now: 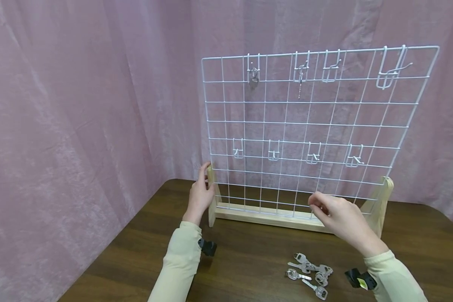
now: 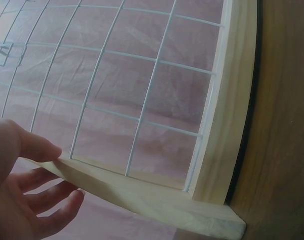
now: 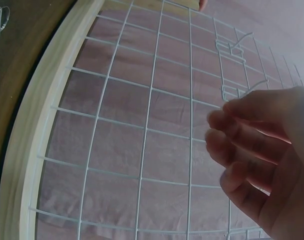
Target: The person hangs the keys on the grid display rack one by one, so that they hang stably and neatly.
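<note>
My left hand [image 1: 201,197] holds the left wooden upright [image 1: 212,197] of a stand; in the left wrist view the thumb lies on the wood [image 2: 156,202] with the fingers behind it. In front of the lower right of the white wire grid [image 1: 275,122] is my right hand [image 1: 341,218]. Its fingers [image 3: 236,135] are loosely bent, thumb and forefinger tips close together, with no object visible between them. On the top row of hooks, one key [image 1: 253,79] hangs at the left and another [image 1: 300,86] beside it, seen edge-on.
Several loose silver keys [image 1: 320,292] lie on the brown table [image 1: 245,268], in front of the stand's wooden base bar [image 1: 264,214]. Two bare hooks [image 1: 331,71] are at the top right, and several more [image 1: 274,155] line the lower grid. A pink curtain [image 1: 87,105] hangs behind.
</note>
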Tool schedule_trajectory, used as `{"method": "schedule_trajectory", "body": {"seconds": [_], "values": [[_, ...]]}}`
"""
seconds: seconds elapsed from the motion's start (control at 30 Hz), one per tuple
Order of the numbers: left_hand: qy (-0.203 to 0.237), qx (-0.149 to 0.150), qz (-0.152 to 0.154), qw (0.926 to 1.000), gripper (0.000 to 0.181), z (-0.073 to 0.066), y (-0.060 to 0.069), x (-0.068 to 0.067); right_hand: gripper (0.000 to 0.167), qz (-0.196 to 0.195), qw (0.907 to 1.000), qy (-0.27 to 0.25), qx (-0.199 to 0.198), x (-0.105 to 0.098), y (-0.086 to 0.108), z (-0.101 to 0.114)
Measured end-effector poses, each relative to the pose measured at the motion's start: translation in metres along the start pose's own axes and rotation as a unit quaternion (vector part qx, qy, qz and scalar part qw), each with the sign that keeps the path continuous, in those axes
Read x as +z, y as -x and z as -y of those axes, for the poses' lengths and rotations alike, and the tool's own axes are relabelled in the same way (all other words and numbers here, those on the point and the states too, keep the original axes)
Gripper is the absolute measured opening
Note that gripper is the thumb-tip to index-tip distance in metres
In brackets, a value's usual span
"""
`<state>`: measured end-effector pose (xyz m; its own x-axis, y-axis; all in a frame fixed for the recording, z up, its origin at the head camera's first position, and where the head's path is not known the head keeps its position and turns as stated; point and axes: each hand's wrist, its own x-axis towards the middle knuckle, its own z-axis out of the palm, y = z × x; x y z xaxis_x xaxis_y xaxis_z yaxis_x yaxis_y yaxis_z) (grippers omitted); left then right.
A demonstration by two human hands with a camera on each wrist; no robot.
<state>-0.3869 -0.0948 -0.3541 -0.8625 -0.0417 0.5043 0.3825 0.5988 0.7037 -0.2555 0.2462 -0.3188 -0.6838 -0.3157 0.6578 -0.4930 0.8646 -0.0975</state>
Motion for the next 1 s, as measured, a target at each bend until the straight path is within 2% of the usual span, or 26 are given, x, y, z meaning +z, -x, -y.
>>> {"method": "schedule_trajectory", "body": {"seconds": [0.27,0.47,0.73,0.87,1.0], "values": [[-0.009,0.003,0.0,1.0,0.067,0.0,-0.001,-0.003,0.013,0.081,0.9966,-0.012,0.008,0.0,0.0,0.003],[-0.006,-0.002,0.0,1.0,0.068,0.001,-0.002,-0.004,0.014,0.121,0.9923,-0.007,0.026,0.006,0.0,0.004],[-0.003,-0.011,0.004,0.9999,0.068,0.0,-0.001,-0.004,0.012,0.133,0.9911,-0.011,-0.007,0.017,0.004,0.005],[-0.002,-0.008,0.004,1.0,0.067,-0.001,0.001,-0.002,0.011,0.161,0.9867,-0.02,-0.018,0.02,0.006,0.004],[-0.002,-0.006,0.008,1.0,0.067,-0.002,0.002,-0.001,0.012,0.191,0.9797,-0.028,-0.052,0.024,0.01,0.002]]}}
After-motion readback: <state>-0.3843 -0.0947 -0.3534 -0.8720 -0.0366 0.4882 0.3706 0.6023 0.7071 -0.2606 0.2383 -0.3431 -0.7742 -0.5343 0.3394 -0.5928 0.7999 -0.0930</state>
